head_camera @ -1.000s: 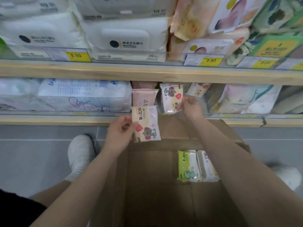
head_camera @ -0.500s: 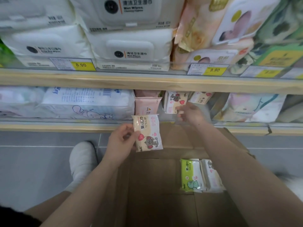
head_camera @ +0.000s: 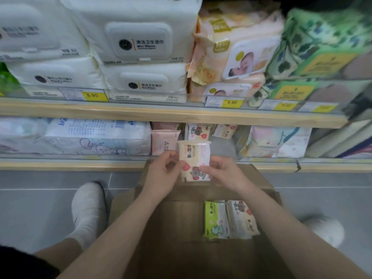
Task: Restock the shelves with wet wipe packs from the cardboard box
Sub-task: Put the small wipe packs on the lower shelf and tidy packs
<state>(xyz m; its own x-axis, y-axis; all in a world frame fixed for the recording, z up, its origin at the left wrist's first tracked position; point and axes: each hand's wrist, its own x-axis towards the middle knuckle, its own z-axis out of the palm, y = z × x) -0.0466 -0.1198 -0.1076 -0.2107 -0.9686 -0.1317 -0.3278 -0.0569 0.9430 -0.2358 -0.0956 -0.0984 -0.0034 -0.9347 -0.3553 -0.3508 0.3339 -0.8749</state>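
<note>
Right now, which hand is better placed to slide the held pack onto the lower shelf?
Right, probably. Both hands pinch the held pack, but the right hand sits below the open gap beside the matching shelved pack; the left hand is further left.

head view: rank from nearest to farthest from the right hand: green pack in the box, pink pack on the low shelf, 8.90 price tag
From the right hand:
1. Pink pack, up and left on the lower shelf.
2. Green pack, below in the cardboard box.
3. 8.90 price tag, far upper left.

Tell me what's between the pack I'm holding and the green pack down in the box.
In the head view, only the cardboard box's far wall and bare brown floor lie between the held cream wipe pack and the green wipe pack.
</note>
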